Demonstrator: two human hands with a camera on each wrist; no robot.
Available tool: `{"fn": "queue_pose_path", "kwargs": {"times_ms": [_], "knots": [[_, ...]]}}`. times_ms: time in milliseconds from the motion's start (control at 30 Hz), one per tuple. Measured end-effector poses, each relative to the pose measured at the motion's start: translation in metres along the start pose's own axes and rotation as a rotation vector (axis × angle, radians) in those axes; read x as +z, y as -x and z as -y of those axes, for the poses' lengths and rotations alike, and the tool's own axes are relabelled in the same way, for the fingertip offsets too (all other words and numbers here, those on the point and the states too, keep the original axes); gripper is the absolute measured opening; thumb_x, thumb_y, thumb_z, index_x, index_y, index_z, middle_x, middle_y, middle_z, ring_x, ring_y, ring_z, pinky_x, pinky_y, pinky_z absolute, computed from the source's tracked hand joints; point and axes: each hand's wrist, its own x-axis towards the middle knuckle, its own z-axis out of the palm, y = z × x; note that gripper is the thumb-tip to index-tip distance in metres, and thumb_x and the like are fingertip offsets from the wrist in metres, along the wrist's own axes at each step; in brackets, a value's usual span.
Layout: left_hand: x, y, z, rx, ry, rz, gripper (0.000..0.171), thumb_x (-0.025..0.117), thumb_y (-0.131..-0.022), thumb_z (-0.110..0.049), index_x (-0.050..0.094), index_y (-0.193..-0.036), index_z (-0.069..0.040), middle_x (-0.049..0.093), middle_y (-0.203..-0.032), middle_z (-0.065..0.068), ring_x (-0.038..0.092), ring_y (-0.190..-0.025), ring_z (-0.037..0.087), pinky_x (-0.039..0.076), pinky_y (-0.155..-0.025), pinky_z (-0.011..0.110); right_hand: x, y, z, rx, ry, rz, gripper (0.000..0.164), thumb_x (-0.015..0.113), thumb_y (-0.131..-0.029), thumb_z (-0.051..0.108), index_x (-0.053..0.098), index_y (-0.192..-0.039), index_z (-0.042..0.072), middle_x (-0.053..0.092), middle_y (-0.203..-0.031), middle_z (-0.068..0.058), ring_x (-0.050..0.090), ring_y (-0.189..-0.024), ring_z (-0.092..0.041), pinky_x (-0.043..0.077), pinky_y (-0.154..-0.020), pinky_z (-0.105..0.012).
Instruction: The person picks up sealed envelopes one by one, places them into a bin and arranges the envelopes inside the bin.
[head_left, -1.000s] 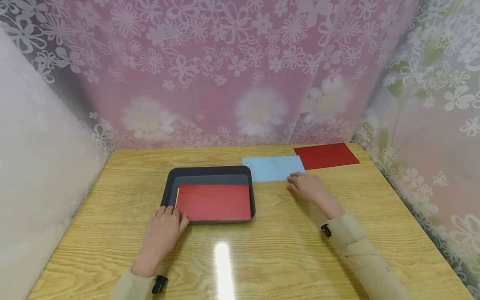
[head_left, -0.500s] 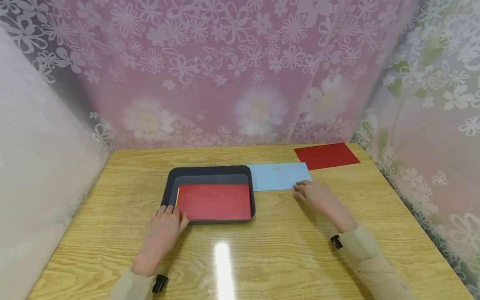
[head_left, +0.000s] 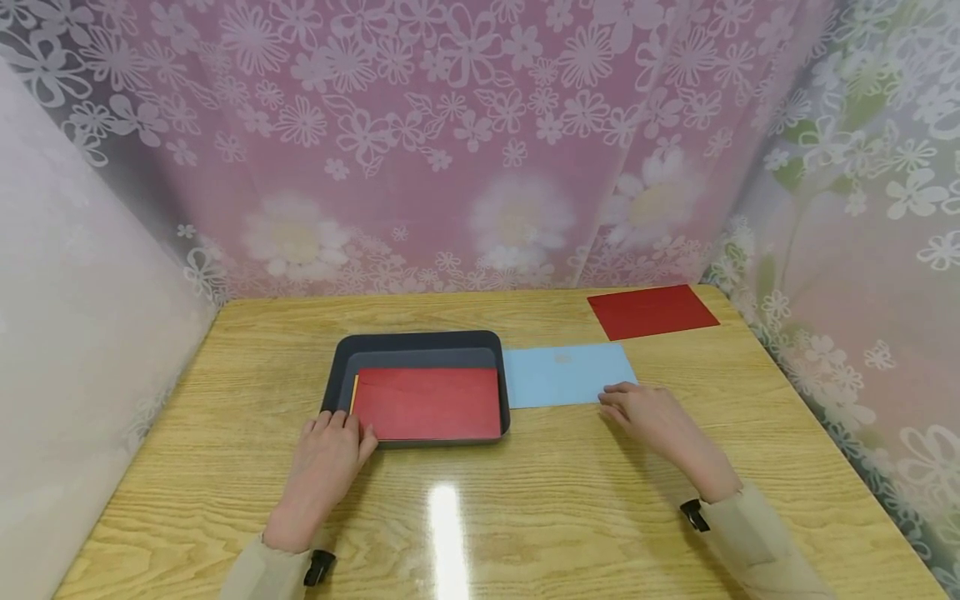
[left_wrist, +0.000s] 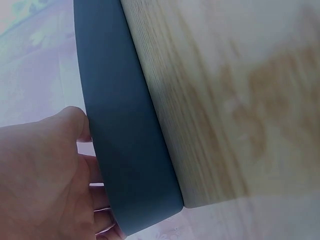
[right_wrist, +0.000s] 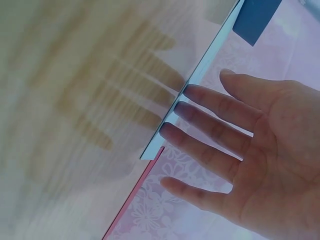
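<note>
My right hand (head_left: 648, 412) rests its fingertips on the near right corner of a light blue envelope (head_left: 566, 375), lying flat on the table. In the right wrist view the fingers (right_wrist: 215, 132) are nearly straight, with tips down on the blue envelope (right_wrist: 200, 70). The envelope's left edge meets the right side of a dark grey tray (head_left: 416, 342). At the tray's near left corner, my left hand (head_left: 326, 458) lies with fingers over the rim. The left wrist view shows thumb and fingertips along the top of the tray wall (left_wrist: 125, 115). Inside the tray lies a red envelope (head_left: 427, 404).
A darker red envelope (head_left: 652, 312) lies at the back right of the wooden table (head_left: 570, 517). A thin yellow edge (head_left: 355, 392) shows under the red envelope in the tray. Floral curtains (head_left: 420, 167) enclose the table behind and at the sides.
My right hand has slid the blue envelope toward me and slightly right, off the darker red envelope it was touching. My left hand and the tray have stayed in place.
</note>
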Motion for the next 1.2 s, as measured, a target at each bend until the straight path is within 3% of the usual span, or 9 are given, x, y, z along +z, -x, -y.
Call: {"fn": "queue_pose_path", "kwargs": {"times_ms": [433, 567, 733, 867, 1000, 1200], "knots": [[0.0, 0.002, 0.001, -0.025, 0.007, 0.031, 0.037, 0.065, -0.084, -0.02, 0.04, -0.059, -0.013, 0.036, -0.058, 0.001, 0.033, -0.055, 0.021, 0.033, -0.056, 0.035, 0.004, 0.02, 0.004, -0.001, -0.018, -0.041, 0.024, 0.071, -0.093, 0.017, 0.076, -0.111, 0.002, 0.072, -0.115, -0.017, 0.071, -0.103, -0.033, 0.056, -0.084, -0.048], [0.001, 0.003, 0.001, -0.037, 0.008, 0.044, 0.036, 0.063, -0.086, -0.02, 0.041, -0.059, -0.011, 0.039, -0.058, 0.003, 0.036, -0.055, 0.023, 0.034, -0.056, 0.035, 0.004, 0.018, 0.004, -0.027, -0.009, -0.074, 0.021, 0.073, -0.091, 0.016, 0.078, -0.106, 0.003, 0.074, -0.108, -0.015, 0.072, -0.096, -0.031, 0.058, -0.078, -0.045], [0.002, 0.003, 0.001, -0.041, 0.004, 0.061, 0.037, 0.066, -0.086, -0.019, 0.042, -0.059, -0.011, 0.041, -0.059, 0.004, 0.037, -0.055, 0.024, 0.034, -0.056, 0.035, 0.0, 0.005, 0.003, -0.05, 0.026, -0.151, 0.015, 0.076, -0.088, 0.013, 0.078, -0.1, 0.003, 0.073, -0.098, -0.013, 0.072, -0.084, -0.03, 0.058, -0.069, -0.043], [0.001, 0.002, 0.001, -0.039, -0.005, 0.066, 0.037, 0.068, -0.085, -0.019, 0.043, -0.059, -0.011, 0.042, -0.059, 0.004, 0.037, -0.056, 0.024, 0.035, -0.056, 0.036, -0.005, -0.013, 0.005, -0.029, 0.04, -0.168, 0.022, 0.075, -0.09, 0.016, 0.075, -0.107, 0.002, 0.072, -0.105, -0.016, 0.071, -0.092, -0.034, 0.057, -0.079, -0.051], [0.002, 0.002, 0.001, -0.042, -0.004, 0.067, 0.037, 0.068, -0.085, -0.019, 0.043, -0.059, -0.01, 0.042, -0.059, 0.004, 0.038, -0.056, 0.024, 0.036, -0.057, 0.037, -0.005, -0.034, 0.006, -0.004, 0.047, -0.131, 0.03, 0.075, -0.091, 0.019, 0.072, -0.116, 0.002, 0.07, -0.114, -0.017, 0.068, -0.102, -0.036, 0.053, -0.091, -0.055], [0.001, 0.002, 0.0, -0.042, 0.005, 0.066, 0.035, 0.065, -0.086, -0.02, 0.044, -0.06, -0.01, 0.042, -0.059, 0.004, 0.038, -0.056, 0.025, 0.036, -0.057, 0.037, 0.006, -0.058, 0.002, 0.032, 0.023, -0.016, 0.041, 0.076, -0.091, 0.023, 0.068, -0.125, 0.002, 0.066, -0.12, -0.017, 0.066, -0.107, -0.036, 0.053, -0.09, -0.051]]}}
